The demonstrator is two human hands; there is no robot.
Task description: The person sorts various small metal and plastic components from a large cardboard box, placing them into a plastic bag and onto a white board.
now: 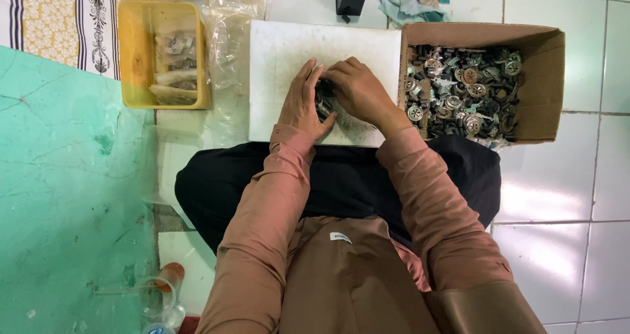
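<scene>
Left hand: your left hand [303, 104] lies on the white board [282, 52], palm down and tilted inward, fingers curled toward the middle, thumb stretched along the near edge of the dark parts.
Right hand: your right hand [359, 91] comes in from the other side, its fingers bent over and meeting the left hand's fingertips above the same spot.
Thing in hand: a small cluster of dark metal parts [323, 101] sits between your two hands, touching both, showing only in the gap between the left thumb and the right palm.
Grip: both hands are closed narrowly around the cluster, though your fingers hide most of it, so you cannot tell from here which hand carries it or how each finger presses.
Where it lies: the cluster is over the near middle of the board, close to its front edge and just ahead of your lap.
Board: it lies flat on the tiled floor, its surface smudged grey.
To your right: a cardboard box [548, 78], touching the board's edge, holds a heap of dark and silver round fittings [459, 91].
To your left: a yellow plastic tray [131, 52] with small bagged items stands apart from the board, with clear plastic bags [226, 52] between them.
</scene>
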